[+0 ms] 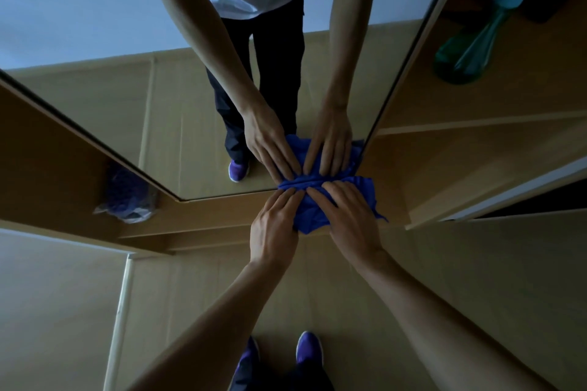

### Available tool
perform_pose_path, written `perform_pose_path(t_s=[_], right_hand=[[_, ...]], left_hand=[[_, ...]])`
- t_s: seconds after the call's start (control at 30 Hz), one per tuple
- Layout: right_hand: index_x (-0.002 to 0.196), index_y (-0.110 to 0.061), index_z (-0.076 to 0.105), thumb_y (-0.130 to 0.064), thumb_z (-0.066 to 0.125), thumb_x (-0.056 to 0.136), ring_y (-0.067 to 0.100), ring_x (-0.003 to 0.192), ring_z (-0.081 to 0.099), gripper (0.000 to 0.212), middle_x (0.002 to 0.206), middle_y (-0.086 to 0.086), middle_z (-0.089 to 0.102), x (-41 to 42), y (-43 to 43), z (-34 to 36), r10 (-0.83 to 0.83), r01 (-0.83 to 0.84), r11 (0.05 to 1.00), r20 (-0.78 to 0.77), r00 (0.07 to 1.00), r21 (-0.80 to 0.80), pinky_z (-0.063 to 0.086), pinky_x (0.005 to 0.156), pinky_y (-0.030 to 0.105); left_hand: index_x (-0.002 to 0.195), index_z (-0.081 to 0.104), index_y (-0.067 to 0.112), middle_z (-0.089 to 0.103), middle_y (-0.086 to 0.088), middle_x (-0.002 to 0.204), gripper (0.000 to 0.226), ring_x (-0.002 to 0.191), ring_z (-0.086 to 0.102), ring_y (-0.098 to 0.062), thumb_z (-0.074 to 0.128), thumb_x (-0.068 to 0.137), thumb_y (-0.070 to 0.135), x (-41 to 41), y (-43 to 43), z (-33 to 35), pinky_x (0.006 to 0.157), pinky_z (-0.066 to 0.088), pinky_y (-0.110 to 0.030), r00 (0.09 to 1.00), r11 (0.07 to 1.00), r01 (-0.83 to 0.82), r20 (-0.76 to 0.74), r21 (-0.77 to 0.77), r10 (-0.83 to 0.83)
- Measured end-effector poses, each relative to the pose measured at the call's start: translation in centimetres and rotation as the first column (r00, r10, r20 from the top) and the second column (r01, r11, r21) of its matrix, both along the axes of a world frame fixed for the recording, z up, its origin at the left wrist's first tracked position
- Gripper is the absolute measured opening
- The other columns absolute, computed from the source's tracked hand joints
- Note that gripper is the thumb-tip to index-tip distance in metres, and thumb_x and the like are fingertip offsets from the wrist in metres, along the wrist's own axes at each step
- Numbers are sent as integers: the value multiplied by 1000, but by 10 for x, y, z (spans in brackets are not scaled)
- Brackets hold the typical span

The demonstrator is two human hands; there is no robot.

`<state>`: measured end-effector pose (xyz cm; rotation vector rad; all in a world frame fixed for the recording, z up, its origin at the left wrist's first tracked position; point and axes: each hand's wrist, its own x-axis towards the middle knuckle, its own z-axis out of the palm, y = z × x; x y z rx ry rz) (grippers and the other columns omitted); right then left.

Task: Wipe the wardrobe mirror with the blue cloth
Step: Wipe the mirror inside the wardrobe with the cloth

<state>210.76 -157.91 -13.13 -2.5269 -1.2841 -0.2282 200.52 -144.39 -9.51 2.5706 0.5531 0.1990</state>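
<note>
The left hand (274,222) and right hand (352,216) are pressing the blue cloth (313,211) against the mirror (190,105) at its lower edge, both grips wide.

A: You're working in dim, flat, yellowish light; only the pale reflection high in the mirror (79,9) looks bright.
B: Your shadows are soft, with blurred edges. The blue cloth (314,209) at centre reads sharpest.
A: Your wide lens bows the mirror's straight edges towards the corners, and the plastic bag (127,197) at left smears into blur.
</note>
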Motion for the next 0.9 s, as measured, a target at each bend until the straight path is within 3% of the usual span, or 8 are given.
perform_pose_path(t_s=[0.2,0.33,0.6,0.73,0.9], right_hand=[[136,-19,56,-7,70,82,26,122,54,57,130,4,58,-4,3,8,-49,40,998,-154,987,-58,44,106,41],[143,-27,47,-5,69,81,22,127,48,70,136,-3,52,-8,-5,26,-91,43,987,-321,943,-153,44,104,39],[141,-32,46,-18,68,80,20,119,52,67,129,-8,52,-20,-14,100,-40,9,991,-244,969,-130,45,97,36],[134,-33,47,-31,72,79,17,107,57,61,118,-9,55,-28,-14,145,-23,10,997,-165,986,-78,53,78,31],[134,-30,45,-37,69,86,17,108,55,54,119,-7,54,-31,-6,203,34,-34,999,-104,994,7,54,78,33]], left_hand=[[138,61,16,63,-2,137,53,130,55,-25,66,87,3,3,2,5,93,53,-38,999,1000,17,-27,-24,-17],[139,59,18,59,0,140,58,131,51,-23,70,83,7,1,-2,20,103,47,-36,997,998,53,-52,-39,-55],[132,65,17,65,0,127,57,113,59,-23,75,77,5,-25,-7,80,94,50,-33,993,997,56,105,-54,-50],[128,67,17,67,3,123,59,107,62,-21,76,72,1,-36,-3,121,85,55,-33,972,996,79,223,-38,-68],[130,65,19,64,4,129,54,117,58,-18,75,79,4,-44,5,177,94,52,-29,934,995,98,342,37,-105]])
